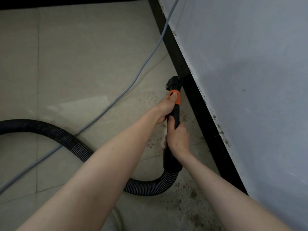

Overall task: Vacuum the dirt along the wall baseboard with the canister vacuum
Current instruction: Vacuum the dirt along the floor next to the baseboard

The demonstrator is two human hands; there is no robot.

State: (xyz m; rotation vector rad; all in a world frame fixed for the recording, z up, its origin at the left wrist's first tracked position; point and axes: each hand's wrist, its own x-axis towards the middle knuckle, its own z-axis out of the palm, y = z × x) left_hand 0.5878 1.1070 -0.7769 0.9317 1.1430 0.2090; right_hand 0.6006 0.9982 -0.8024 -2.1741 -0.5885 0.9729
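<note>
A: Dirt lies in brown specks on the floor beside the baseboard, mostly under and behind both hands.

B: And the grip?

A: Left hand curls round the wand, thumb up on the orange collar. Right hand wraps the wand just behind it, fingers closed round the tube.

B: Where's the brush?

A: Just beyond the left fingertips, touching the baseboard.

B: How will it handle?

A: Wand looks rigid and light, so hold near the collar to steer. The ribbed hose trailing behind the right hand is floppy and will likely drag; the grey cable nearby could snag.
</note>
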